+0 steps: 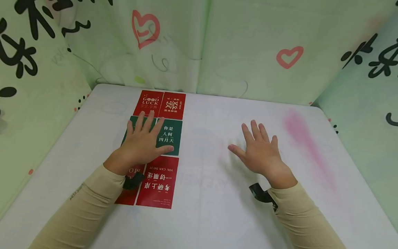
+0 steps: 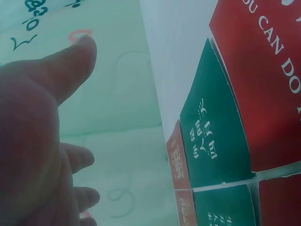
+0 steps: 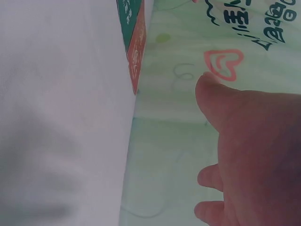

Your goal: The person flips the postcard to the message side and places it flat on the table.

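Left of centre in the frame, six cards (image 1: 170, 121) lie on the desk (image 1: 208, 180) in two columns, their long axes running up the frame with a slight lean right; lettering on the upper-left red card (image 1: 150, 101) and the right green card (image 1: 169, 135) reads upright, that on the lower-right red card (image 1: 158, 182) upside down. The left hand (image 1: 136, 147) is over the left column, its grip spread with fingers apart, and the right hand (image 1: 259, 152) is over the desk right of centre, its grip likewise spread.
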Tool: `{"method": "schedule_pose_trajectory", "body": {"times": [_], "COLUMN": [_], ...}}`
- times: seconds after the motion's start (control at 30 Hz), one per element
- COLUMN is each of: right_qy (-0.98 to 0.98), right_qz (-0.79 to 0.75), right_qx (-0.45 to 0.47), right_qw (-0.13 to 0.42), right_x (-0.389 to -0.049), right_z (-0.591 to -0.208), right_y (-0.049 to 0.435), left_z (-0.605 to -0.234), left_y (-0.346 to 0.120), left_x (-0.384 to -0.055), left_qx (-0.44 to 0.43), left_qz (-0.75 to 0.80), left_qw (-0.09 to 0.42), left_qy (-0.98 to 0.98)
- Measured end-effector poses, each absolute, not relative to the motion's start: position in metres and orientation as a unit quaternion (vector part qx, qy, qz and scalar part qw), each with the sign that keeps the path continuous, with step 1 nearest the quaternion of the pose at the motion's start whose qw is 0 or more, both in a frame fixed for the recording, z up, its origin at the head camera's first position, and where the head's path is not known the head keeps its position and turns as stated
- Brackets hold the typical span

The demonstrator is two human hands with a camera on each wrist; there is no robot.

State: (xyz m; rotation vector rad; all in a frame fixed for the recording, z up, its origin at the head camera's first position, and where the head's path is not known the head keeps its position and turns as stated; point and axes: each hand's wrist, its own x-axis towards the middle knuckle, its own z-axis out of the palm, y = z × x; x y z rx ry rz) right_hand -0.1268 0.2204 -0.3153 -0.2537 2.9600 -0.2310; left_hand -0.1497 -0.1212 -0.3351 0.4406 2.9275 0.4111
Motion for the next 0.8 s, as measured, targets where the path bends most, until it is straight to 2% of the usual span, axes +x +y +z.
{"method": "schedule_pose_trajectory", "body": {"times": [0.2,0.43,0.6,0.8], "right_qy": [0.988,0.97,0.955,0.937], "right_qz": [-0.092,-0.141,-0.156,-0.151], "right_qx": [-0.106,-0.198,-0.247,-0.299], "right_qw": [0.061,0.024,0.049,0.102], "right_x": [-0.125,-0.112,-0.098,-0.087], "right_z": [-0.318,-0.338,-0.35,-0.36], "right_y": [0.214,0.184,0.15,0.118], "left_z": [-0.339,-0.344,-0.35,-0.36], "left_y": [-0.124,-0.14,-0.153,-0.161], "left_x": [-0.148,-0.127,-0.097,-0.067], "left_qx": [0.153,0.197,0.223,0.237], "left_qz": [0.153,0.201,0.196,0.185], "left_qw": [0.07,0.059,0.073,0.122], "left_qy": [0.974,0.958,0.952,0.946]}}
